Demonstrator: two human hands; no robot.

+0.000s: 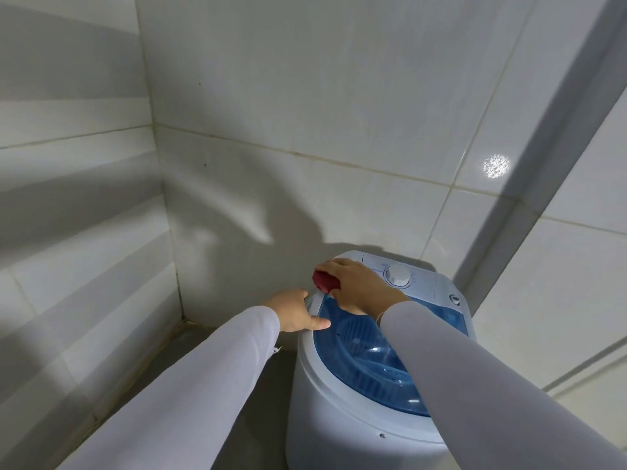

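A small white washing machine [325, 412] with a translucent blue lid [369, 361] stands in a tiled corner. My right hand [359, 286] grips a dark red cloth or sponge [325, 281] and presses it on the machine's far left top edge, beside the white dial [399, 275]. My left hand [295, 310] grips the machine's left rim, thumb lying on the edge of the blue lid and the other fingers hidden down the side. Both arms wear white sleeves.
White tiled walls [305, 113] close in behind and to the left, meeting in a corner. A grey floor [217, 351] shows to the left of the machine. A grey vertical frame or pipe [529, 184] runs up the wall on the right.
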